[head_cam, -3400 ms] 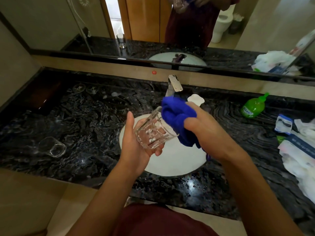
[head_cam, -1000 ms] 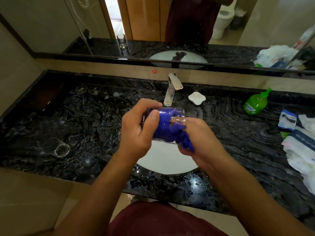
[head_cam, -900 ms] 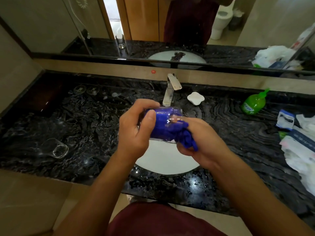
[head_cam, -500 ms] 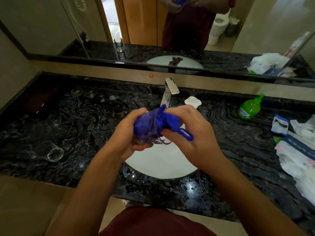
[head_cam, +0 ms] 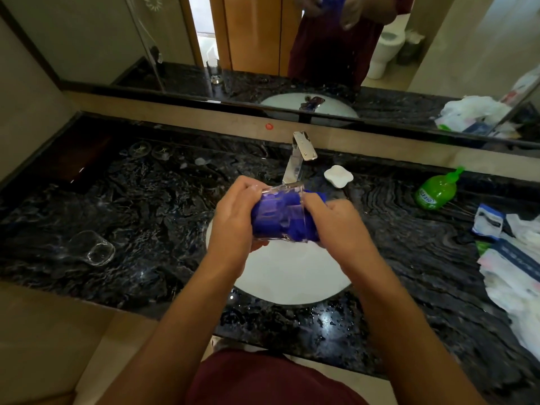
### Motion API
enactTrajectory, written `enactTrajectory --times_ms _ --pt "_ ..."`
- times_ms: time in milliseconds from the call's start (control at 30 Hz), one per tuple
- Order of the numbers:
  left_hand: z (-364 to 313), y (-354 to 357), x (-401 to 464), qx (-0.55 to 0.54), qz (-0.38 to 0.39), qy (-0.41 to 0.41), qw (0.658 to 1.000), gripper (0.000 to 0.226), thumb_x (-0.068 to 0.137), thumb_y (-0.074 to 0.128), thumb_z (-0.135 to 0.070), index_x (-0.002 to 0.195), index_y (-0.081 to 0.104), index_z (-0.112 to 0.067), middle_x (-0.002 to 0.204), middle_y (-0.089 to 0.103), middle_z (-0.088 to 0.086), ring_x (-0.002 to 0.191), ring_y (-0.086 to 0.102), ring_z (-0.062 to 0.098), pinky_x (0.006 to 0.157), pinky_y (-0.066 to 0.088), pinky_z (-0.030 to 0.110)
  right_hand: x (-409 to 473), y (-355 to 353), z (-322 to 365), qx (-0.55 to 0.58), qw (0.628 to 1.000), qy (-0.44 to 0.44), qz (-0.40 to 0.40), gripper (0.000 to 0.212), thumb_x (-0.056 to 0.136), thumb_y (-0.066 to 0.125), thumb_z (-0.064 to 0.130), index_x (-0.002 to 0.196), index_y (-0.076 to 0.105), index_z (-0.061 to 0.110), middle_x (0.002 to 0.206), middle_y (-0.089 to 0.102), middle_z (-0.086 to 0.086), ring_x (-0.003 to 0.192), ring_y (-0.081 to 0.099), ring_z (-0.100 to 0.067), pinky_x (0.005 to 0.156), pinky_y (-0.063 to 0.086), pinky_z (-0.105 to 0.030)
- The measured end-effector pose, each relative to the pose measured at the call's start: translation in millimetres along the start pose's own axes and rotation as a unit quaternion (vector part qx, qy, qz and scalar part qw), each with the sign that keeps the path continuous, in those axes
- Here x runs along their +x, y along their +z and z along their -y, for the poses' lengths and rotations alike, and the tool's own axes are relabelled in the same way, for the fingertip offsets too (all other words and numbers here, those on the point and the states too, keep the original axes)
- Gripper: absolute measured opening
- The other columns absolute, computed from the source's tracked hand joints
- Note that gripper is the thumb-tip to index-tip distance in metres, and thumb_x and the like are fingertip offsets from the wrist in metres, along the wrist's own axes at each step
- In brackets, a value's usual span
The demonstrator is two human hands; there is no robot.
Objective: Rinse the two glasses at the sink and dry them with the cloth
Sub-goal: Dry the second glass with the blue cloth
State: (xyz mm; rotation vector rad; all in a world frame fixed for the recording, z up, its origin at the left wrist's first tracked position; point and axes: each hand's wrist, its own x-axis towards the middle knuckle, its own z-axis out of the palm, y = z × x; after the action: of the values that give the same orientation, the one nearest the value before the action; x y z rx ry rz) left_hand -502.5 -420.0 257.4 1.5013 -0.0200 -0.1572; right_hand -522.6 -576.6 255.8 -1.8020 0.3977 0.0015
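Over the white sink [head_cam: 280,276] my left hand [head_cam: 233,217] grips a clear faceted glass [head_cam: 277,200], held on its side. A blue cloth [head_cam: 285,219] fills the inside of that glass. My right hand [head_cam: 336,223] holds the cloth at the glass's mouth, with its fingers partly hidden by the cloth. A second clear glass [head_cam: 92,247] lies on its side on the black marble counter [head_cam: 152,206], far to the left of both hands.
A chrome tap [head_cam: 298,159] stands behind the sink, with a white soap dish [head_cam: 338,176] to its right. A green soap bottle [head_cam: 436,192] and several packets and plastic bags [head_cam: 514,258] crowd the counter's right end. A mirror runs along the back wall.
The cloth went from outside the glass to stuffed inside it. Over the last second both hands have turned the glass and cloth against each other above the sink.
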Motion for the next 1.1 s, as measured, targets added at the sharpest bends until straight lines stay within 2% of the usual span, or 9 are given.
enactTrajectory --times_ms 67,167,233,367,567,767,900,1000,1100 --pt "1.4 -0.6 -1.4 -0.037 -0.026 -0.027 0.999 0.021 0.095 0.05 -0.034 0.08 0.058 -0.023 0.068 0.061 -0.007 0.054 0.057 0.008 0.043 0.042 0.023 -4.1 -5.4 0.8 -0.062 0.997 -0.007 0.035 0.054 0.093 0.062 0.057 0.056 0.049 0.02 0.051 0.05 0.008 0.05 0.044 -0.013 0.059 0.037 -0.032" --pt "0.5 -2.6 2.3 -0.13 -0.033 -0.103 0.986 0.028 0.103 0.044 -0.029 0.076 0.05 -0.02 0.064 0.052 0.003 0.042 0.043 0.015 0.036 0.027 0.017 -21.5 -13.8 1.6 -0.124 0.97 -0.199 -0.061 0.017 0.096 0.068 0.045 0.095 0.06 0.031 0.088 0.067 0.013 0.076 0.06 -0.007 0.069 0.048 -0.029" --pt "-1.7 -7.5 5.9 -0.157 -0.018 -0.132 0.979 0.029 0.104 0.042 -0.03 0.079 0.05 -0.017 0.064 0.051 0.006 0.039 0.039 0.016 0.033 0.022 0.016 -27.7 -20.2 1.7 -0.115 0.936 -0.323 -0.077 0.03 0.097 0.071 0.025 0.124 0.059 0.029 0.12 0.065 0.01 0.104 0.061 -0.005 0.087 0.048 -0.021" --pt "-2.2 -16.6 6.5 -0.195 0.08 -0.201 0.957 0.035 0.102 0.04 -0.035 0.093 0.057 -0.006 0.063 0.055 0.008 0.037 0.038 0.015 0.03 0.024 0.016 -9.5 -28.3 -10.8 -0.246 0.868 -0.427 0.049 0.038 0.104 0.053 0.027 0.142 0.06 0.024 0.149 0.055 0.003 0.126 0.057 -0.022 0.105 0.045 -0.037" --pt "-2.9 -12.1 2.8 -0.187 0.046 -0.174 0.966 0.033 0.103 0.043 -0.033 0.09 0.058 -0.007 0.067 0.058 0.009 0.038 0.04 0.014 0.03 0.027 0.017 -9.7 -17.6 -10.7 -0.342 0.852 -0.391 -0.06 0.037 0.103 0.047 0.041 0.122 0.071 0.021 0.097 0.063 0.0 0.085 0.059 -0.02 0.07 0.046 -0.034" --pt "3.1 -8.5 -4.3 -0.178 -0.056 -0.158 0.97 0.025 0.099 0.048 -0.031 0.085 0.057 -0.013 0.07 0.052 0.008 0.044 0.041 0.016 0.033 0.026 0.016 -24.9 -1.3 0.8 -0.245 0.938 -0.244 0.03 0.046 0.099 0.045 0.052 0.075 0.063 0.018 0.058 0.051 0.008 0.055 0.049 -0.012 0.054 0.036 -0.036" --pt "3.6 -3.8 -17.6 -0.035 -0.125 -0.038 0.991 0.025 0.101 0.049 -0.025 0.081 0.064 -0.02 0.069 0.063 -0.002 0.058 0.058 0.014 0.045 0.044 0.024 -31.4 1.6 8.7 -0.038 0.99 -0.055 0.121 0.056 0.105 0.053 0.037 0.053 0.055 0.016 0.049 0.04 0.007 0.044 0.035 -0.006 0.046 0.027 -0.023" --pt "7.2 -3.8 -26.9 0.057 -0.118 0.131 0.983 0.022 0.1 0.045 -0.036 0.091 0.065 -0.033 0.084 0.068 -0.007 0.071 0.065 0.018 0.056 0.056 0.038 -34.2 -1.6 16.9 0.113 0.982 0.062 0.14 0.05 0.103 0.053 0.036 0.055 0.052 0.024 0.05 0.033 0.006 0.042 0.026 -0.008 0.04 0.019 -0.021" --pt "9.7 -5.6 -26.2 0.105 -0.11 0.22 0.963 0.019 0.098 0.043 -0.04 0.1 0.062 -0.035 0.089 0.069 -0.018 0.072 0.064 0.013 0.059 0.054 0.033 -35.8 -4.9 18.6 0.246 0.954 0.103 0.137 0.045 0.102 0.055 0.033 0.059 0.044 0.024 0.048 0.027 0.008 0.04 0.019 -0.008 0.043 0.01 -0.025"
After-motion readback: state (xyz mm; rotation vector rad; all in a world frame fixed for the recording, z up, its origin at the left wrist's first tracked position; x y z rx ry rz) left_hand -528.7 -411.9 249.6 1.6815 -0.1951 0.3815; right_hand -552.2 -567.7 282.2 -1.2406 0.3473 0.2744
